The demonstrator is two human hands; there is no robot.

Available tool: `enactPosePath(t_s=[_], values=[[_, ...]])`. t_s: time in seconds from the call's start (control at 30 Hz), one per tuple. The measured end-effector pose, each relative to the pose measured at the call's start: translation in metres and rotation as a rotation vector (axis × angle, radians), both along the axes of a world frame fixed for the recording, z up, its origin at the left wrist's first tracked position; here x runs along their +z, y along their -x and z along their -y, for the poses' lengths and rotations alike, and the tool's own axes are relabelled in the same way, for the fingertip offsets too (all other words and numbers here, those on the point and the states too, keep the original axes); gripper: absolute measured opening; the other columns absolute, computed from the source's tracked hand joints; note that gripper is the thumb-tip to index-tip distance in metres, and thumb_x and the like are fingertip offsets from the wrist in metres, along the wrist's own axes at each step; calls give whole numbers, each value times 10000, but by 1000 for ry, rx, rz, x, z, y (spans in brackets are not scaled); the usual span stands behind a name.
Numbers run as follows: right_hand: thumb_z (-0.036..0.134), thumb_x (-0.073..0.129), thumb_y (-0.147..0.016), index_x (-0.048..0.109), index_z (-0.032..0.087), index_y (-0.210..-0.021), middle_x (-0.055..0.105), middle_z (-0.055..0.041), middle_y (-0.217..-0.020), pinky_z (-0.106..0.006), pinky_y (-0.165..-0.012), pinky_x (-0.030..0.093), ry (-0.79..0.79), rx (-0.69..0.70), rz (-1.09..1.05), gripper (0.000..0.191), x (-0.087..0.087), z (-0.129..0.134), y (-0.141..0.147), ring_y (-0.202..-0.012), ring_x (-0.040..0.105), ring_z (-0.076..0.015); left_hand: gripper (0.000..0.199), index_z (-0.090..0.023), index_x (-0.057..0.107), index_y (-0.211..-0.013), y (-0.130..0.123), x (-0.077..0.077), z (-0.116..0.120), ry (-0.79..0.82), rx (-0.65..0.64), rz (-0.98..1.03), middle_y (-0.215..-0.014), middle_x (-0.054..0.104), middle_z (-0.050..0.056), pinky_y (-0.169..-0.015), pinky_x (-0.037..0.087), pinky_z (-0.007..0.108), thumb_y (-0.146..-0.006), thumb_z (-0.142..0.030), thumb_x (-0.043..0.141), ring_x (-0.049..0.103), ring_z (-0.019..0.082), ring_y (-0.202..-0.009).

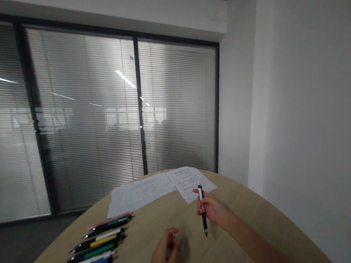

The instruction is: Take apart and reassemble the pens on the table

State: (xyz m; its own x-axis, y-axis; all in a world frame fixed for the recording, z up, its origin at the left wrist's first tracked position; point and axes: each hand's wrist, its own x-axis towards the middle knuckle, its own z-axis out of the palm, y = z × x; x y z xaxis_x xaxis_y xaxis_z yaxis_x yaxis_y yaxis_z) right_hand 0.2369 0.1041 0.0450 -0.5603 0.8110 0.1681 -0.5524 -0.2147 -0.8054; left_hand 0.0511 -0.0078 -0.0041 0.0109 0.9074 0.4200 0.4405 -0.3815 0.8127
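My right hand (211, 208) holds a black and white pen (203, 218) between its fingers, above the right part of the round wooden table (241, 215). One end of the pen points up and away, the other down toward the near side. My left hand (165, 252) is low in the middle of the view, over the table, with its fingers curled, a gap between thumb and fingers, and nothing seen in it. To its left lies a row of several pens (100, 242) with black, green, yellow, white and blue barrels.
Printed sheets (142, 193) lie at the table's far left side, and another printed paper (187, 182) lies beside them, just beyond my right hand. Behind the table stand glass panels with blinds (87, 122) and a plain wall (307, 115).
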Motion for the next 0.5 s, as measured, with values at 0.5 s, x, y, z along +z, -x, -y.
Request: enactPosePath(t_s=[0.5], values=[[568, 118, -834, 330, 192, -362, 181, 86, -280, -179, -278, 104, 166, 239, -86, 640, 13, -4, -11, -265, 85, -55, 240, -191, 469, -917, -1, 2, 1, 14, 9, -67, -647, 542, -9, -657, 432, 271, -820, -394, 384, 543, 160, -635]])
